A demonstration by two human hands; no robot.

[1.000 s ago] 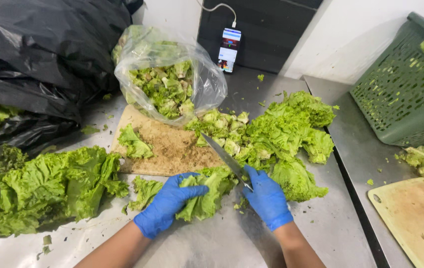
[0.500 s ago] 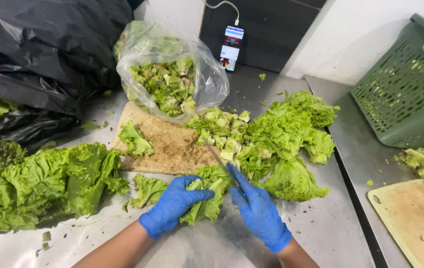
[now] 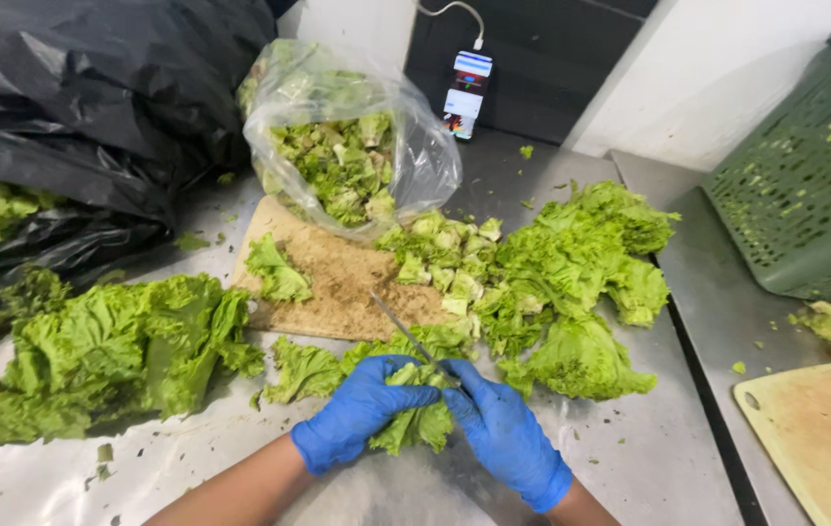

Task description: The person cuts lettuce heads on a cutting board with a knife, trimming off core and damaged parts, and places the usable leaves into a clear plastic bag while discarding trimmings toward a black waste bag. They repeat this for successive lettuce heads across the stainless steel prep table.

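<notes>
Left hand point(image 3: 357, 414) grip pins lettuce bunch point(image 3: 415, 419) at tabletop point(image 3: 629, 468) near edge, steadying it; right hand point(image 3: 505, 438) grip closed on knife point(image 3: 406, 333), blade angled toward cutting board point(image 3: 337, 278)

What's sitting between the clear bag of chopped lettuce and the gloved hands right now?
In the head view, the cutting board with one lettuce piece lies between the clear bag and the hands; the knife angles over its near edge.

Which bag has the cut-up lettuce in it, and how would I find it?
Start at the big black bag at the back left of the steel counter. Just right of it, at the far edge of the brown cutting board, sits the clear bag. It is the only see-through one, so its chopped green pieces show.
</notes>
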